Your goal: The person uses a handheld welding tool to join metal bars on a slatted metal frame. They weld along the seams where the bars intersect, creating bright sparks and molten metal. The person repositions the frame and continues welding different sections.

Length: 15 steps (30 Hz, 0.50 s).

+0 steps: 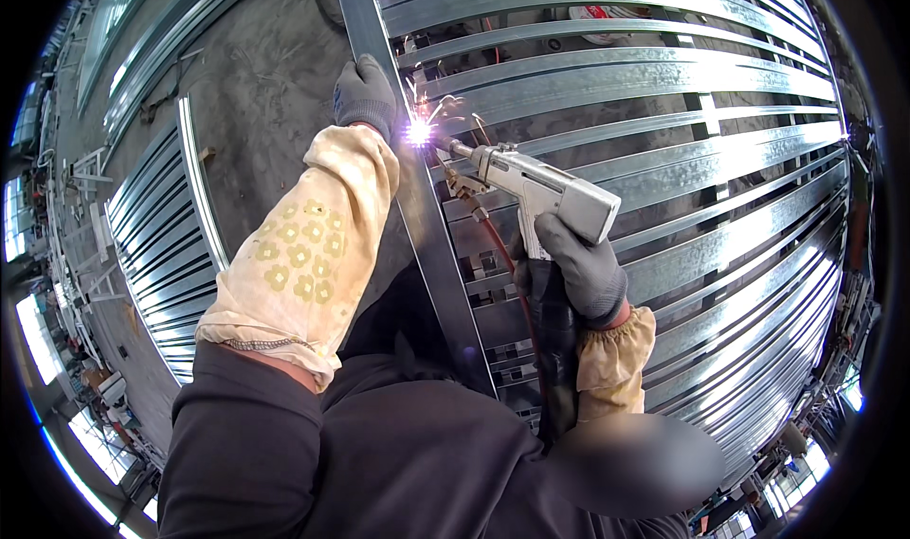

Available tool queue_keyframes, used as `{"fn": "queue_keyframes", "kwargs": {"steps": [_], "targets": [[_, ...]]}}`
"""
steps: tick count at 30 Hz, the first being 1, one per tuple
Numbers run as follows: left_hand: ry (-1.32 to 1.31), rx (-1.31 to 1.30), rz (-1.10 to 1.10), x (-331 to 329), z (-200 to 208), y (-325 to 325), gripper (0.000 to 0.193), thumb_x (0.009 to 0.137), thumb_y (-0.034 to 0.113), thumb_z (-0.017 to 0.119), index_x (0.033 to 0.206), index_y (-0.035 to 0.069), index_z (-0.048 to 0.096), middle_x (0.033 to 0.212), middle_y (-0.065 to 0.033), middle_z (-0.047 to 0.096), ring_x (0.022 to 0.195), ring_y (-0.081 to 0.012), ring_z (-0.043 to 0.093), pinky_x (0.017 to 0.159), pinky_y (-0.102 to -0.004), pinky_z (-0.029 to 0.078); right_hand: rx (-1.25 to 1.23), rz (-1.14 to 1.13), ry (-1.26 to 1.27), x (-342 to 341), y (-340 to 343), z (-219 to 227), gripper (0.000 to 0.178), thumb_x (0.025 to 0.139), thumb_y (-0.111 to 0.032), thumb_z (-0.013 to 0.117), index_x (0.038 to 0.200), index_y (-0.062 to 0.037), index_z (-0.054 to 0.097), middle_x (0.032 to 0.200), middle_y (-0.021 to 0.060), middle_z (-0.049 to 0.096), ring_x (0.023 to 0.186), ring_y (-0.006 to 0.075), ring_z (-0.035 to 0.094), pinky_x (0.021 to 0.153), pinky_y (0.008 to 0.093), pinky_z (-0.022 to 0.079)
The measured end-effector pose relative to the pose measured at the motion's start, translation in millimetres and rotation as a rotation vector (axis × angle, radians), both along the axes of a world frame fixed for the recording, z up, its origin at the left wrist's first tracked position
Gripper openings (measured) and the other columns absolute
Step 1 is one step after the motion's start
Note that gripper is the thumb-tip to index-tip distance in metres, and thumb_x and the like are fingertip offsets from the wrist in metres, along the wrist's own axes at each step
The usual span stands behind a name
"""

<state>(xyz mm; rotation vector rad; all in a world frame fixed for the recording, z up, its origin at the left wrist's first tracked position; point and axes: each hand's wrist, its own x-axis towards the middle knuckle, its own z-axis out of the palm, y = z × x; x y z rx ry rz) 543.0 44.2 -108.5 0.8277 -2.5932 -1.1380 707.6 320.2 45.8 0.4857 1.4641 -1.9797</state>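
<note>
My right hand [580,269], in a grey glove, is wrapped round the grip of a silver welding gun [555,193]. The gun's nozzle points left, and a bright purple-white arc with flying sparks burns at its tip. That arc sits on the long steel bar [417,207] forming the near left edge of a slatted metal frame. Just left of the arc, my left hand [366,95], also gloved in grey, is closed on this bar's outer edge; its fingertips are partly hidden. A black cable sleeve [553,349] and a thin reddish hose [500,245] run down from the gun.
Shiny parallel slats [645,74] fill the right side, with gaps between them. A red-and-white round object [602,25] shows beneath the far slats. Another slatted frame [161,245] lies on the left, on a grey floor [261,74]. Protective cream sleeves [313,245] cover my forearms.
</note>
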Motion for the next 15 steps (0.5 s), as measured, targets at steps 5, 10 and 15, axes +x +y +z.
{"fn": "queue_keyframes", "kwargs": {"steps": [5, 10, 15], "targets": [[0.045, -0.037, -0.006, 0.2, -4.0, 0.2, 0.047, 0.100, 0.039, 0.043, 0.089, -0.002, 0.065, 0.080, -0.0219, 0.067, 0.077, -0.0396, 0.064, 0.073, -0.0473, 0.047, 0.012, 0.000, 0.019, 1.8, 0.3, 0.3, 0.029, 0.102, -0.023, 0.054, 0.107, 0.0043, 0.061, 0.081, 0.0116, 0.068, 0.060, 0.0175, 0.066, 0.053, 0.0288, 0.053], [0.072, -0.063, -0.018, -0.1, -5.8, -0.9, 0.047, 0.100, 0.038, 0.043, 0.089, -0.002, 0.065, 0.080, -0.0218, 0.067, 0.077, -0.0394, 0.064, 0.073, -0.0471, 0.047, 0.014, 0.000, -0.022, 1.9, 0.0, 4.7, 0.029, 0.102, -0.023, 0.054, 0.109, 0.0040, 0.061, 0.081, 0.0107, 0.068, 0.061, 0.0173, 0.066, 0.053, 0.0287, 0.053], [0.034, -0.017, -0.005, -0.2, -4.4, -1.0, 0.046, 0.100, 0.038, 0.044, 0.088, -0.001, 0.065, 0.077, -0.0195, 0.067, 0.075, -0.0353, 0.064, 0.072, -0.0459, 0.047, -0.021, 0.005, -0.031, 2.8, 2.5, 4.8, 0.037, 0.099, -0.022, 0.060, 0.124, 0.0038, 0.053, 0.081, 0.0091, 0.066, 0.064, 0.0146, 0.065, 0.057, 0.0278, 0.054]]}}
